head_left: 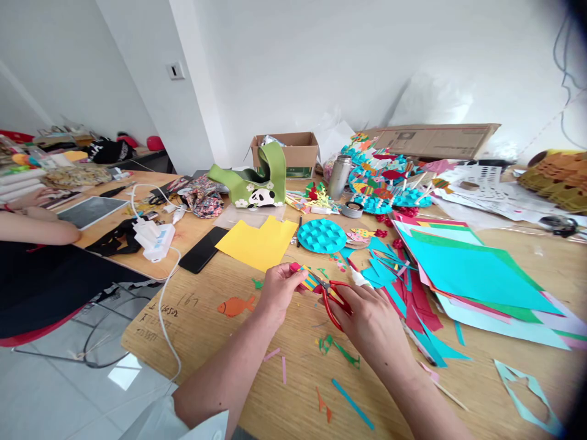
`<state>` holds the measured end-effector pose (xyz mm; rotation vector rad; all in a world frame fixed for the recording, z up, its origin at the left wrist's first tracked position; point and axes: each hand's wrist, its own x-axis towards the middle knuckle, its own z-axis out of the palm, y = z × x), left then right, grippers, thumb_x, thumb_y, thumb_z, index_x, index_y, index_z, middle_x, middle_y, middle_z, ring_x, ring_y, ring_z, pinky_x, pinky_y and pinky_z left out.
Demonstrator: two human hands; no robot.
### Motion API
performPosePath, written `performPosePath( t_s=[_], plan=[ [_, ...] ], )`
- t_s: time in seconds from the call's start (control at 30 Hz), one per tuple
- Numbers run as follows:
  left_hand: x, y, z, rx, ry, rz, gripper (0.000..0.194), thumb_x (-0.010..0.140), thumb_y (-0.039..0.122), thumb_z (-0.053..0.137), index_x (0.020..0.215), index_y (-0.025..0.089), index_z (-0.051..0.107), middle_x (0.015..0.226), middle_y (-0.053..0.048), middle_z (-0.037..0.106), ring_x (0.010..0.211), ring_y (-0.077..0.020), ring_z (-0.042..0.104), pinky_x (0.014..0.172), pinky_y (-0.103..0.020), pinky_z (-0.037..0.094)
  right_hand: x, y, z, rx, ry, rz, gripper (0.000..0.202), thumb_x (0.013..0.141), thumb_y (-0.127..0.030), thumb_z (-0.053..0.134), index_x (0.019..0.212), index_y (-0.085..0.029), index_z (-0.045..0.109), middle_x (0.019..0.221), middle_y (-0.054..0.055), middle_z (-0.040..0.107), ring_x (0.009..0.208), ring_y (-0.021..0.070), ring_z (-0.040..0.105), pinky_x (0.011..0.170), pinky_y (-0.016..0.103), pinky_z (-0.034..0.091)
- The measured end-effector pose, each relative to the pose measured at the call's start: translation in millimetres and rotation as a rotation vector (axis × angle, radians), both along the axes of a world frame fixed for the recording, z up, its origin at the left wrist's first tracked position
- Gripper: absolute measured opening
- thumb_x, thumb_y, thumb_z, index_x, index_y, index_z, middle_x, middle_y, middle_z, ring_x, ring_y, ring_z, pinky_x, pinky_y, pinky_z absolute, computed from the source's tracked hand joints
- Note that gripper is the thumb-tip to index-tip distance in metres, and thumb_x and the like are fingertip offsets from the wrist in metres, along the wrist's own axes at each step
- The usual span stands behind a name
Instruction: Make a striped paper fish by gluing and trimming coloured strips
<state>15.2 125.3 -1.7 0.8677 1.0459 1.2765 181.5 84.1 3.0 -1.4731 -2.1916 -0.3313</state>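
Between the thumb and fingers of my left hand (280, 287) is a small striped paper fish (310, 280), in yellow and blue with red at its ends. My right hand (373, 318) grips red-handled scissors (335, 298). Their blades reach the fish's right-hand end; whether they are closed on the paper I cannot tell. An orange paper fish (235, 306) lies flat on the table, left of my left hand. Behind my hands rests a round blue woven paper disc (321, 236), with a notched yellow sheet (257, 242) beside it.
Coloured paper sheets (481, 275) are stacked at the right. A black phone (203, 249) and a white power strip (158, 242) lie at the left. Behind stand a metal bottle (340, 177) and a green panda bag (257, 192). Another person's arm (39, 227) rests at far left.
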Motion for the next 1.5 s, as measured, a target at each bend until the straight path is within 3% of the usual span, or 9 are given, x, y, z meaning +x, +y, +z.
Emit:
performPosePath(
  t_s=[0.4, 0.6, 0.87, 1.13, 1.33, 1.5],
  plan=[
    [-1.0, 0.3, -0.9, 0.011, -0.013, 0.018, 0.022, 0.058, 0.033, 0.077, 0.060, 0.015, 0.064, 0.059, -0.001, 0.064, 0.052, -0.0102, 0.055, 0.052, -0.022, 0.043, 1.3, 1.4, -2.3, -0.047, 0.080, 0.000, 0.026, 0.091, -0.037, 0.048, 0.083, -0.019, 0.065, 0.069, 0.005, 0.065, 0.068, 0.0211, 0.061, 0.065, 0.031, 0.036],
    [-0.7, 0.1, -0.7, 0.025, 0.021, 0.022, 0.022, 0.060, 0.033, 0.075, 0.062, 0.014, 0.065, 0.061, -0.002, 0.065, 0.054, -0.0108, 0.056, 0.053, -0.022, 0.044, 1.5, 3.3, 0.2, -0.160, 0.398, -0.064, 0.033, 0.086, -0.047, 0.052, 0.067, -0.021, 0.053, 0.056, 0.002, 0.057, 0.055, 0.0169, 0.055, 0.055, 0.028, 0.038],
    [6.2, -4.9, -3.7, 0.042, 0.109, -0.095, 0.026, 0.061, 0.037, 0.075, 0.067, 0.012, 0.067, 0.064, -0.003, 0.066, 0.055, -0.0111, 0.056, 0.053, -0.022, 0.045, -5.3, 4.1, 0.4, -0.239, 0.738, -0.039, 0.017, 0.079, -0.038, 0.059, 0.078, -0.022, 0.051, 0.085, 0.006, 0.068, 0.077, 0.0213, 0.064, 0.067, 0.032, 0.047],
    [8.5, -6.2, -6.0, 0.049, 0.145, -0.112, 0.023, 0.062, 0.035, 0.074, 0.065, 0.014, 0.065, 0.062, -0.003, 0.064, 0.056, -0.0120, 0.055, 0.053, -0.023, 0.044, -4.7, 3.2, -9.0, -0.135, 0.589, -0.009, 0.009, 0.081, -0.021, 0.053, 0.074, -0.022, 0.047, 0.070, 0.003, 0.057, 0.067, 0.0196, 0.055, 0.059, 0.030, 0.041],
    [8.1, -4.0, -12.9, 0.094, 0.214, -0.104, 0.023, 0.066, 0.036, 0.071, 0.065, 0.014, 0.064, 0.059, -0.001, 0.061, 0.054, -0.0115, 0.052, 0.052, -0.023, 0.040, -6.5, -0.9, -9.4, 0.047, 0.395, 0.120, 0.019, 0.077, -0.006, 0.050, 0.076, -0.023, 0.039, 0.070, 0.001, 0.051, 0.069, 0.0182, 0.047, 0.062, 0.028, 0.036],
    [7.9, -3.3, -16.6, 0.100, 0.172, -0.102, 0.025, 0.066, 0.037, 0.072, 0.063, 0.015, 0.062, 0.057, 0.001, 0.057, 0.054, -0.0105, 0.049, 0.053, -0.023, 0.039, -10.0, -2.6, -4.0, 0.090, 0.286, 0.168, 0.022, 0.074, -0.002, 0.046, 0.078, -0.022, 0.038, 0.070, 0.001, 0.047, 0.070, 0.0188, 0.043, 0.063, 0.029, 0.034]
  ],
)
